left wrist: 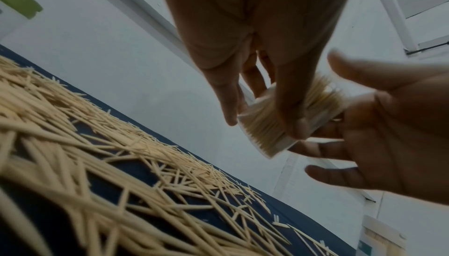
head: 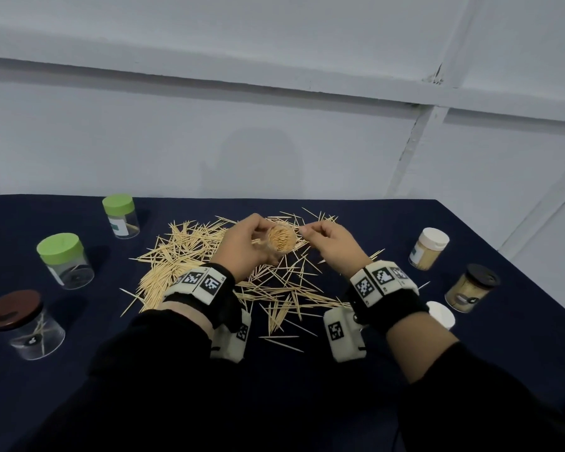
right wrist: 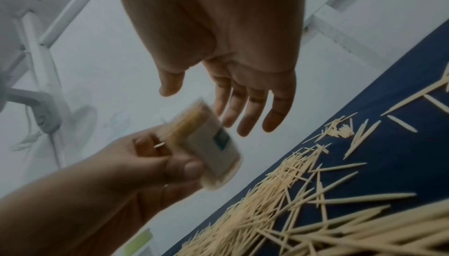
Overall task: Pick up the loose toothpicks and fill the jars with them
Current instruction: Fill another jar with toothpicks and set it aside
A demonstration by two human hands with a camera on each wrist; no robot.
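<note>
My left hand [head: 256, 238] grips a clear lidless jar [head: 279, 241] packed with toothpicks, lifted above the table and tilted with its mouth toward me. My right hand [head: 309, 230] hovers just right of the jar's mouth. The right wrist view shows the right hand [right wrist: 230, 110] with fingers relaxed and holding nothing, next to the jar [right wrist: 213, 154]. In the left wrist view the left hand [left wrist: 257, 106] has fingers and thumb wrapped round the jar [left wrist: 262, 135]. Loose toothpicks [head: 209, 262] lie scattered over the dark blue table [head: 503, 353] beneath both hands.
On the left stand two green-lidded jars [head: 119, 216] [head: 64, 259] and a brown-lidded jar [head: 20, 324], nearly empty. On the right are a white-lidded full jar [head: 429, 247], a black-lidded jar [head: 473, 287] and a loose white lid [head: 441, 314]. A white wall rises behind the table.
</note>
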